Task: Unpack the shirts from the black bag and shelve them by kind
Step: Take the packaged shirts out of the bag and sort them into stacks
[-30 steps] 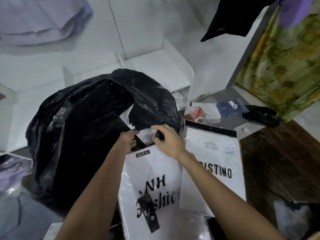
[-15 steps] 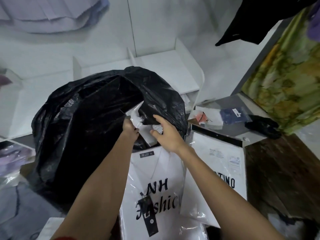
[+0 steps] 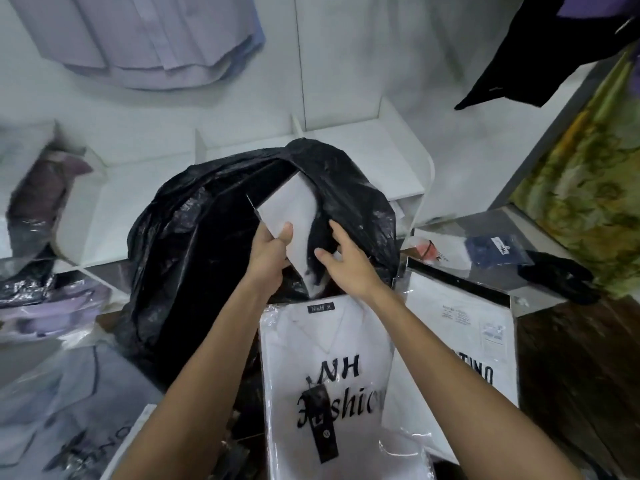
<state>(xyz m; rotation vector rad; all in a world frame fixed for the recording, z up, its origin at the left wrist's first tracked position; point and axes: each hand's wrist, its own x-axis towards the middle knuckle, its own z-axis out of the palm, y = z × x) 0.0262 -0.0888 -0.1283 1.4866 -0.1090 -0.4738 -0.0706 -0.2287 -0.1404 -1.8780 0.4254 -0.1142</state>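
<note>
Lifted higher, white packet (image 3: 294, 216) in left hand (image 3: 270, 252) grip, right hand (image 3: 349, 265) spread against black bag (image 3: 194, 258)

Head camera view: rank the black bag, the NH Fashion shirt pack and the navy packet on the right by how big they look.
1. black bag
2. NH Fashion shirt pack, nearer the camera, so flattered
3. navy packet, clearly smallest, though farthest away

A plain white wall (image 3: 346, 46) fills the top of the frame, split by a thin vertical seam just right of centre. Below it, across the middle, runs a white shelf unit with upright dividers (image 3: 398, 147), its right corner rounded. At the right edge hangs a green and yellow patterned curtain (image 3: 581, 188), and beneath it in the lower right lies a dark brown wooden floor (image 3: 571, 358).
</note>
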